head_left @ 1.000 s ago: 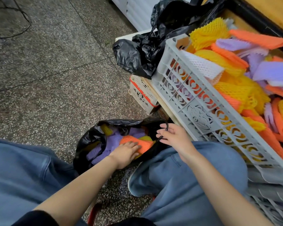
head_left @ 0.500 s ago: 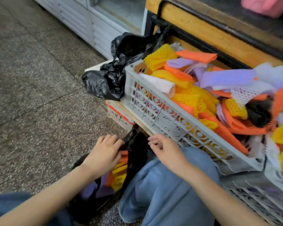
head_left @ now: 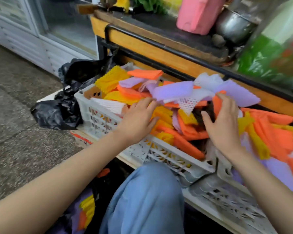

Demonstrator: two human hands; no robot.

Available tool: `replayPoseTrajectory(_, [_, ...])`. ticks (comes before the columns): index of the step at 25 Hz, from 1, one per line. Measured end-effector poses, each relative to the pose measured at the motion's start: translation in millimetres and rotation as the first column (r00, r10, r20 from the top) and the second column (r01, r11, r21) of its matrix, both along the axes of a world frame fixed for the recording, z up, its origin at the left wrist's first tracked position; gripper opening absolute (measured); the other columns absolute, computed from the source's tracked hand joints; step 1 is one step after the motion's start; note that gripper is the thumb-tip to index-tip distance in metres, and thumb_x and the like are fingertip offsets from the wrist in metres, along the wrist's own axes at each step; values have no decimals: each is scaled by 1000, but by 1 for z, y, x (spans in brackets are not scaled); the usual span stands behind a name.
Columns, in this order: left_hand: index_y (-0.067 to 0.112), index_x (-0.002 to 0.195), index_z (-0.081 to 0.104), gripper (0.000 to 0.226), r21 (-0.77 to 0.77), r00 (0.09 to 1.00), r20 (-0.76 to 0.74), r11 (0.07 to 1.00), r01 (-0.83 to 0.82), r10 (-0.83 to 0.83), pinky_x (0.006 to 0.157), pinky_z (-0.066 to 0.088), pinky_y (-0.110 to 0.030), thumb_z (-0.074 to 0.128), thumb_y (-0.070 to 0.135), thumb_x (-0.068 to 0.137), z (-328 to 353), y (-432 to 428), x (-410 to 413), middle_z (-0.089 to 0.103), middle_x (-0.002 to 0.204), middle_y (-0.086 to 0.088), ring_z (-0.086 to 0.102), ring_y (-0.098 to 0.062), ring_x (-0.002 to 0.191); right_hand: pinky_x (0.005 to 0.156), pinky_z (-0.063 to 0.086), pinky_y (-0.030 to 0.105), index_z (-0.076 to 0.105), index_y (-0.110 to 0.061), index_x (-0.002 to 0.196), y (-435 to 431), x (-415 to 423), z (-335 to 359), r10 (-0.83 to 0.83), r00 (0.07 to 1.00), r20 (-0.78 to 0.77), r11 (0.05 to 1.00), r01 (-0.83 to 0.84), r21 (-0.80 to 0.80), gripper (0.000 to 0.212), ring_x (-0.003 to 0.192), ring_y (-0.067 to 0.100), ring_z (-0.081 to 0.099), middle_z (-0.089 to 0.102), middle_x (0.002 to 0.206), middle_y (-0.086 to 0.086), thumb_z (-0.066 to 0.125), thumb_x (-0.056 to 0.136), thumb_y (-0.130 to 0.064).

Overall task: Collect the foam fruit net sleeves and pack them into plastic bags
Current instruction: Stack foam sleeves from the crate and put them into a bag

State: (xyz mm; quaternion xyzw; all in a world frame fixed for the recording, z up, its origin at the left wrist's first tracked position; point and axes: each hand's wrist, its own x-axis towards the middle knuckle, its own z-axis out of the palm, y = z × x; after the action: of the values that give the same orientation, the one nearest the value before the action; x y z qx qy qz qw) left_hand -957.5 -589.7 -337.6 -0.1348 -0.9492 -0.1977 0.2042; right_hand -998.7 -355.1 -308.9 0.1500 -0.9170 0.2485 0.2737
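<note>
1. While both my arms reach over the near wall of the white crate (head_left: 161,154), the foam net sleeves (head_left: 189,132) lie heaped inside it in orange, yellow, purple and white, piled above its rim.
2. My left grip (head_left: 139,119) is slack and wide. The fingers lie straight and close together, flat on yellow and orange sleeves in the left half of the crate, and they have hold of nothing.
3. My right grip (head_left: 222,122) is over the middle of the crate. Its fingers bend over an orange sleeve (head_left: 217,103) and its thumb spreads toward a dark sleeve just beside that. Blur keeps me from telling whether it has truly clamped on either.
4. Below the crate's near wall, beside my knee (head_left: 147,196) in blue jeans, an open black bag (head_left: 108,186) on the floor holds yellow, orange and purple sleeves.
5. A second black bag (head_left: 63,112), crumpled, lies against the crate's left end.
6. A lower crate (head_left: 227,201), pale like the first, sits below the white crate's near right corner.
7. Behind the crate runs the counter (head_left: 159,46), wooden-edged with a black rail, carrying a pink container (head_left: 196,14) and a metal pot (head_left: 233,26).
</note>
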Motion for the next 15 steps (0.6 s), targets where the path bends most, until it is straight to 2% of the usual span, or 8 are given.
replayPoseTrajectory(2, [12, 141, 37, 51, 48, 1000, 16, 999, 18, -19, 104, 27, -37, 52, 30, 95, 10, 22, -30, 37, 146, -10, 34, -28, 134, 106, 23, 36, 29, 4, 140, 18, -14, 2, -77, 983, 166, 996, 69, 55, 75, 132, 37, 31, 34, 140, 25, 70, 82, -19])
replayPoseTrajectory(4, [10, 147, 26, 65, 68, 996, 82, 997, 31, -36, 112, 22, -42, 55, 34, 93, 15, 39, -59, 25, 154, -13, 24, -27, 141, 107, 24, 37, 14, 0, 147, 27, -24, -1, -127, 934, 335, 988, 90, 124, 95, 138, 32, 24, 23, 150, 21, 73, 79, -32])
replayPoseTrajectory(7, [9, 151, 10, 80, -16, 975, 223, 1000, 10, -6, 116, 12, -45, 54, 41, 91, 14, 51, -88, 10, 159, -10, 10, -24, 146, 101, 35, 39, 2, -4, 149, 29, -36, -8, -160, 890, 428, 973, 70, 219, 110, 137, 30, 31, 24, 152, 18, 75, 75, -39])
replayPoseTrajectory(8, [9, 151, 8, 82, -31, 966, 257, 1000, 4, 4, 117, 10, -46, 54, 41, 91, 13, 54, -94, 10, 159, -10, 9, -23, 146, 96, 39, 39, 6, -4, 148, 30, -39, -9, -183, 875, 447, 966, 76, 246, 105, 133, 32, 38, 31, 148, 18, 74, 77, -39])
replayPoseTrajectory(10, [9, 150, 14, 76, -14, 964, 265, 1000, -23, 26, 115, 14, -46, 55, 39, 92, 8, 56, -100, 19, 156, -10, 18, -25, 144, 84, 43, 39, 23, -6, 142, 32, -43, -10, -230, 866, 444, 948, 96, 305, 79, 120, 35, 50, 48, 134, 19, 67, 84, -34])
replayPoseTrajectory(12, [10, 142, 33, 59, 19, 983, 172, 997, -72, 67, 107, 24, -44, 56, 32, 92, 5, 56, -101, 37, 145, -13, 34, -30, 134, 80, 44, 39, 40, -10, 133, 33, -40, -8, -241, 892, 383, 940, 116, 322, 53, 113, 35, 55, 57, 124, 16, 60, 89, -32])
replayPoseTrajectory(15, [6, 123, 49, 35, 106, 993, 51, 988, -116, 111, 92, 35, -43, 54, 22, 93, 11, 55, -100, 51, 127, -16, 47, -35, 118, 83, 44, 37, 56, -16, 124, 37, -37, -4, -213, 924, 316, 956, 130, 263, 36, 111, 32, 56, 63, 118, 10, 57, 90, -30])
